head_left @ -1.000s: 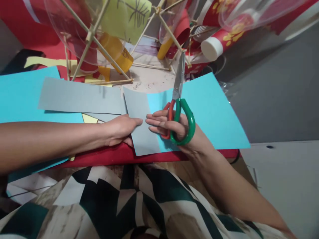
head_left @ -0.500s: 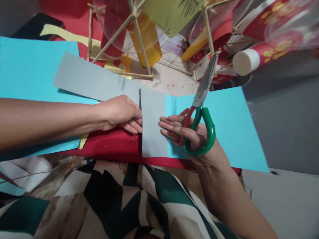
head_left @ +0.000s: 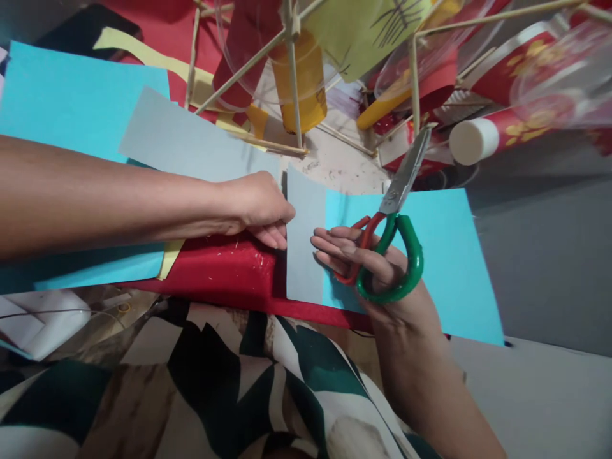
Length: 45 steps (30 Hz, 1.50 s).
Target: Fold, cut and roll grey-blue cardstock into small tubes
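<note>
My left hand (head_left: 265,207) is closed in a pinch at the left edge of a grey paper piece (head_left: 306,248). That piece lies over the left end of a blue sheet (head_left: 459,255). Scissors (head_left: 404,178) with one green and one red handle hang on my right hand (head_left: 389,268), its thumb side inside the handles. The blades point up and away. The right fingers are stretched out, resting near the border of the grey piece and the blue sheet. Another grey strip (head_left: 186,140) extends behind my left wrist, over a second blue sheet (head_left: 86,95).
A red cloth-like surface (head_left: 229,268) lies beneath the papers. Behind them stands a stick frame (head_left: 415,83) with plastic cups, including a yellow cup (head_left: 306,89). A red tube with a white cap (head_left: 471,141) lies at the back right. Yellow paper strips (head_left: 138,54) lie at the back left.
My left hand has slid slightly, its thumb now overlapping the grey piece's edge. The view has shifted a little; my right hand keeps its pose with the scissors.
</note>
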Motion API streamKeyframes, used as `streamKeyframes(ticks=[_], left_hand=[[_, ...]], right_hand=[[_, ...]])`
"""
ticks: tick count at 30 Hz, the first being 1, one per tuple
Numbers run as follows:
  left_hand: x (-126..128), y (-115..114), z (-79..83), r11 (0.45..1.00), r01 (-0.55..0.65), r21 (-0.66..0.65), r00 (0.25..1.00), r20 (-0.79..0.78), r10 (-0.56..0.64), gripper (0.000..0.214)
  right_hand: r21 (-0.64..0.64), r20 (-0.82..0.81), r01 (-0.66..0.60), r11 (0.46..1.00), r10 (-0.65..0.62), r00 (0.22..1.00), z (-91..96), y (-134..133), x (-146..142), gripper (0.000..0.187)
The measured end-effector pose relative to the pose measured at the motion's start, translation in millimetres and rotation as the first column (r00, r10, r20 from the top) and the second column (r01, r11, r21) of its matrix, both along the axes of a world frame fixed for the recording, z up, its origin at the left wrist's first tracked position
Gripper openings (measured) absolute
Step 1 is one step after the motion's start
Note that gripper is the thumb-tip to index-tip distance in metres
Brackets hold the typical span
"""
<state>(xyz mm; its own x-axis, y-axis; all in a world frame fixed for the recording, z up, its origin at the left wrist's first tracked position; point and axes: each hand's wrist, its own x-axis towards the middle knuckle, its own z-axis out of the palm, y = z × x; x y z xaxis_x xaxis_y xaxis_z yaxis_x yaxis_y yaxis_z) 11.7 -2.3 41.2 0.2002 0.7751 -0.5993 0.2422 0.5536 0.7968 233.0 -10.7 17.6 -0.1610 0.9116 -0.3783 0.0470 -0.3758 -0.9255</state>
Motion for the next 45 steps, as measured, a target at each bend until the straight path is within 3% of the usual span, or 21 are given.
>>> streamKeyframes(ticks=[5, 14, 21, 30, 40, 45], left_hand=[[0, 2, -5.1, 0.997, 0.037, 0.061, 0.999, -0.028, -0.036, 0.024], [5, -2, 2.5, 0.993, 0.008, 0.118, 1.0, 0.014, -0.009, 0.022], [7, 10, 4.5, 0.999, 0.017, 0.031, 0.999, 0.049, -0.018, 0.026], [9, 17, 2.7, 0.996, 0.052, 0.072, 0.999, -0.006, -0.052, 0.031], [15, 19, 3.7, 0.996, 0.05, 0.076, 0.996, -0.078, -0.044, 0.03], [8, 15, 0.7, 0.992, 0.103, 0.072, 0.988, -0.119, -0.094, 0.029]], right_hand=[[0.002, -0.009, 0.007, 1.0, -0.007, 1.0, 0.2, 0, -1, 0.023], [-0.023, -0.017, 0.039, 0.999, -0.039, 0.999, 0.1, 2, -2, 0.028], [-0.015, -0.033, -0.016, 1.0, 0.015, 0.999, -4.5, 3, 5, 0.026], [-0.003, -0.029, -0.017, 1.0, 0.017, 0.999, -5.9, 3, 7, 0.023], [-0.039, 0.034, 0.088, 0.995, -0.087, 0.996, -1.3, 3, -1, 0.034], [-0.041, 0.051, 0.075, 0.996, -0.072, 0.996, 2.4, 1, -3, 0.031]])
